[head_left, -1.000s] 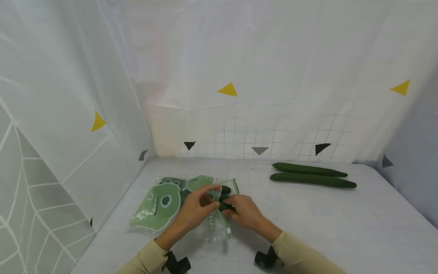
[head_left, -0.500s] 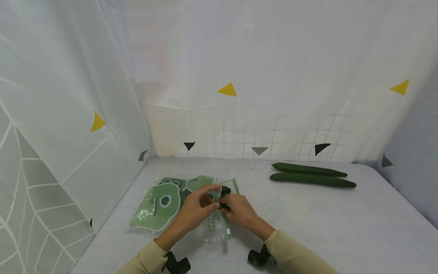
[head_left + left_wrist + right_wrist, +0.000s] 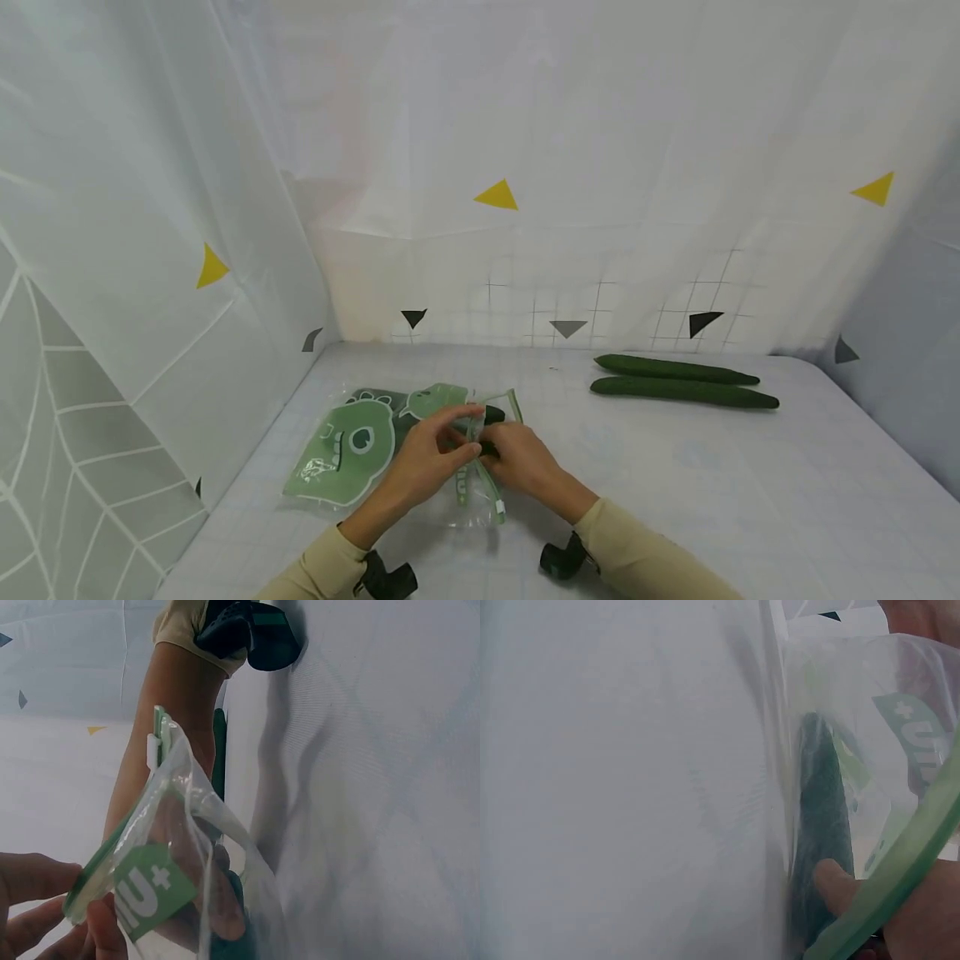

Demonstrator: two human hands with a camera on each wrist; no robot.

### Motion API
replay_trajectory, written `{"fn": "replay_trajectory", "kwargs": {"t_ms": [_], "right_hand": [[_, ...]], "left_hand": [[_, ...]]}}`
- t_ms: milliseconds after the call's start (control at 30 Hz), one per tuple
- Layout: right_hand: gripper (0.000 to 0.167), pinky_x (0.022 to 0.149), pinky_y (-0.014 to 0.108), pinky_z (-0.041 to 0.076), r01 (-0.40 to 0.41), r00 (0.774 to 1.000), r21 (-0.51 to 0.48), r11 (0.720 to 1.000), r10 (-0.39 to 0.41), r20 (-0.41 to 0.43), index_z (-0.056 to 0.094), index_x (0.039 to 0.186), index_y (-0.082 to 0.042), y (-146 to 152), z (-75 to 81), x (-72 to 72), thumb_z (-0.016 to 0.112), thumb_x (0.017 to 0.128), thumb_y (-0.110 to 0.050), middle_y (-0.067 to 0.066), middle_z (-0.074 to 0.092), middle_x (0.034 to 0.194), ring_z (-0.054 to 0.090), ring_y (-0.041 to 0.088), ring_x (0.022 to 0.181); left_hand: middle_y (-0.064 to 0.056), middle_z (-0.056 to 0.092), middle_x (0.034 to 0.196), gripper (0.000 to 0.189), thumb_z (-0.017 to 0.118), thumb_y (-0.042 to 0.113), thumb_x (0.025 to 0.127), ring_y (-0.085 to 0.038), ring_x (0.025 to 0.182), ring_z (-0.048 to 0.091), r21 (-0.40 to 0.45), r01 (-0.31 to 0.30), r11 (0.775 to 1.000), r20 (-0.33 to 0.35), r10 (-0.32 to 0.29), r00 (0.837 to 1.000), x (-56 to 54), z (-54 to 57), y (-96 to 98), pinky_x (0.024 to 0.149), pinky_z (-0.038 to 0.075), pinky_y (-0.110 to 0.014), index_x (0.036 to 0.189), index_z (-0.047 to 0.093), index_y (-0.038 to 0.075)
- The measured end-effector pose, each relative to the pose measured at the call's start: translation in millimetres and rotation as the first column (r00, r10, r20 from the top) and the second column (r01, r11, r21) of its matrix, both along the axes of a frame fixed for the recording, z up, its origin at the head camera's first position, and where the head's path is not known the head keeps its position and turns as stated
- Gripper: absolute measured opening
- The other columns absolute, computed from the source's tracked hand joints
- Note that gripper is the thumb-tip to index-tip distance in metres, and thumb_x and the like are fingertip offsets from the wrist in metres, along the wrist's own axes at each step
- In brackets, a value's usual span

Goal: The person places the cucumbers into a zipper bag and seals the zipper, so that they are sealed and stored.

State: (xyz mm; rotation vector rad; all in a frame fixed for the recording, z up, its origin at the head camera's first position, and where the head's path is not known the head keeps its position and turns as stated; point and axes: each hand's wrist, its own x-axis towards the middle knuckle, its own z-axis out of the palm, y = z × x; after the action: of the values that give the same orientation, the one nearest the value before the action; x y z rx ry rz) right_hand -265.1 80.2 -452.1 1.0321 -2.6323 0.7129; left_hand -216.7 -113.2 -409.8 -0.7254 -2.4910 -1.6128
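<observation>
Pinching the green plastic zip strip (image 3: 900, 874) of a clear plastic bag printed with pale green cartoon creatures (image 3: 360, 454), between thumb and fingers of the left hand (image 3: 435, 450), left of the lower centre of the head frame. Gripping, with the right hand (image 3: 519, 457) at the bag's mouth, a long dark green cucumber (image 3: 825, 795); laying the thumb against its skin in the lower right of the right wrist frame, while hiding most other fingers. Pointing its tapered end upward there, behind clear plastic. Seeing just above the right hand in the head frame a second dark green, rounded cucumber end (image 3: 494, 415). Carrying a small white slider (image 3: 152, 752) on the strip, left of centre in the left wrist frame. Keeping two more long dark green cucumbers (image 3: 684, 392) side by side at the right of the head frame, upon a white cloth-covered table (image 3: 675, 500). Wearing beige sleeves (image 3: 645, 558) at the bottom.
</observation>
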Motion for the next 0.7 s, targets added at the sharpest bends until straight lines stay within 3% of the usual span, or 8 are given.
{"fn": "replay_trajectory", "kwargs": {"t_ms": [167, 367, 567, 700], "right_hand": [[0.017, 0.076, 0.037, 0.055, -0.031, 0.999, -0.012, 0.999, 0.032, 0.033, 0.078, 0.103, -0.009, 7.3, 4.4, 2.6, 0.081, 0.088, -0.003, 0.001, 0.073, 0.098, 0.067, 0.017, 0.089], [0.023, 0.066, 0.031, 0.051, -0.038, 0.994, -0.085, 0.996, 0.046, 0.095, 0.075, 0.113, -0.005, 33.3, 9.6, 9.0, 0.08, 0.091, -0.002, 0.006, 0.072, 0.107, 0.058, 0.009, 0.076], [0.019, 0.066, 0.031, 0.051, 0.053, 0.995, -0.138, 0.989, -0.041, 0.091, 0.076, 0.112, -0.002, 79.8, 19.7, 5.7, 0.078, 0.093, -0.003, 0.01, 0.074, 0.108, 0.06, 0.009, 0.078], [0.017, 0.068, 0.033, 0.053, 0.119, 0.99, -0.099, 0.988, -0.11, 0.087, 0.076, 0.111, -0.003, 118.4, 29.6, -7.0, 0.077, 0.094, -0.006, 0.01, 0.074, 0.107, 0.064, 0.012, 0.081]], "left_hand": [[-0.005, 0.064, 0.136, 0.045, 0.073, 0.012, 0.099, -0.019, 0.093, 0.069, -0.009, 0.001, 1.0, -0.005, -0.001, 1.0, 0.7, 1.0, -0.4, 0.073, 0.055, -0.035, 0.142, 0.064, 0.019], [-0.004, 0.065, 0.134, 0.045, 0.075, 0.013, 0.098, -0.02, 0.092, 0.069, -0.015, -0.01, 1.0, 0.01, 0.01, 1.0, 1.1, 2.0, -0.5, 0.071, 0.054, -0.035, 0.141, 0.065, 0.02], [0.002, 0.064, 0.134, 0.047, 0.076, 0.013, 0.096, -0.017, 0.094, 0.068, -0.015, -0.027, 1.0, 0.022, 0.028, 0.999, 0.6, 2.5, 0.5, 0.073, 0.055, -0.035, 0.141, 0.065, 0.022], [0.005, 0.064, 0.134, 0.048, 0.076, 0.013, 0.095, -0.016, 0.093, 0.068, -0.01, -0.033, 0.999, 0.026, 0.033, 0.999, 0.3, 2.3, -0.4, 0.072, 0.055, -0.036, 0.142, 0.065, 0.022]]}}
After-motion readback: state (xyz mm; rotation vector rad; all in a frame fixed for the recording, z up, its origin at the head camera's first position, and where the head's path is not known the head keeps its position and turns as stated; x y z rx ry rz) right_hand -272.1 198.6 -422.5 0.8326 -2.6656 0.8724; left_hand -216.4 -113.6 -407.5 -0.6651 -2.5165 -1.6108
